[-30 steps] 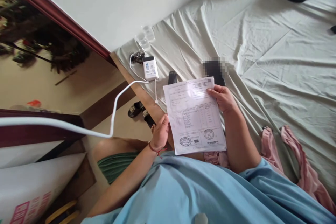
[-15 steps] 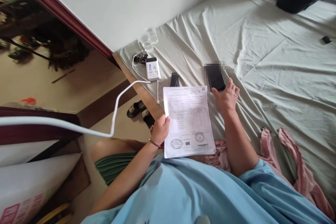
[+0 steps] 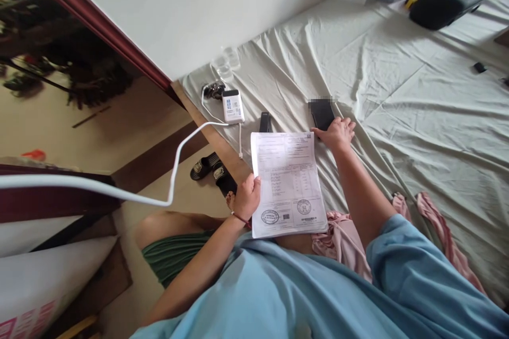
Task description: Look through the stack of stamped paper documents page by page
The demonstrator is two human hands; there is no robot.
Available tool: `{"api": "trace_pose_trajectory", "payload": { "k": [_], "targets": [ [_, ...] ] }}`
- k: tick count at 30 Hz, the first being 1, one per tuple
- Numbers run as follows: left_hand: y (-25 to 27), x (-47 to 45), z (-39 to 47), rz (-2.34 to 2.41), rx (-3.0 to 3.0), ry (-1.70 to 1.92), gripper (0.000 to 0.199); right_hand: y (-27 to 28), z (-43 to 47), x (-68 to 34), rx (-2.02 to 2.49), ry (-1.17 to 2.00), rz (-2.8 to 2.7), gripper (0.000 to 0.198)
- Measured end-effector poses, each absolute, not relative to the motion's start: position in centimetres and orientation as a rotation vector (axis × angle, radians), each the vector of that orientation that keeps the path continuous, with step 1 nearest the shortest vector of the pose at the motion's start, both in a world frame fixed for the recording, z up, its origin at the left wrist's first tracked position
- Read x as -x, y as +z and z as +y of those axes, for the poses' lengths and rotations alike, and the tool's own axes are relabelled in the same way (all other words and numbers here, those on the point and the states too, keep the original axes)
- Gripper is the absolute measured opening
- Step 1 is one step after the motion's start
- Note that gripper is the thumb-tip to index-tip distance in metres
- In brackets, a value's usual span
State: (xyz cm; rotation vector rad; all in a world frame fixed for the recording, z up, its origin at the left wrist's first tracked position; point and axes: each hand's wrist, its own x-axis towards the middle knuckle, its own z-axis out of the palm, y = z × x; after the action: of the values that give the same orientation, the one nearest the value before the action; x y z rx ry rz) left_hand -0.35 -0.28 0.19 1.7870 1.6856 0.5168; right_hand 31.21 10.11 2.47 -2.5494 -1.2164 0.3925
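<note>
In my lap lies a stack of printed papers (image 3: 284, 185), its top sheet bearing tables and two round stamps. My left hand (image 3: 247, 196) grips the stack by its left edge, thumb on top. A dark, flat phone-like thing (image 3: 323, 115), partly pixelated, lies on the grey sheet beyond the papers. Against its lower right side rests my right hand (image 3: 338, 132), palm down with fingers spread. The right thumb points toward the papers' upper right corner; whether it touches them I cannot tell. A small black object (image 3: 265, 122) lies just past the papers' top edge.
A white power bank (image 3: 233, 107) with a white cable (image 3: 186, 143) sits near the bed's wooden edge, beside clear glasses (image 3: 225, 63). Slippers (image 3: 214, 169) lie on the floor. Pink cloth (image 3: 342, 238) is by my leg. A black case (image 3: 449, 2) stands far right.
My right hand has shifted slightly left and lowered against the phone-like thing, its fingers now flatter on the sheet. My left hand still holds the papers. The view has moved slightly.
</note>
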Motion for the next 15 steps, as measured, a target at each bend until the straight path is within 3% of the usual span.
{"api": "trace_pose_trajectory", "payload": {
  "k": [15],
  "targets": [
    [0.1,-0.1,-0.3,1.733,-1.822,0.503,0.036,1.7,13.3,-32.2,2.515,0.462,-1.17,0.095]
  ]
}}
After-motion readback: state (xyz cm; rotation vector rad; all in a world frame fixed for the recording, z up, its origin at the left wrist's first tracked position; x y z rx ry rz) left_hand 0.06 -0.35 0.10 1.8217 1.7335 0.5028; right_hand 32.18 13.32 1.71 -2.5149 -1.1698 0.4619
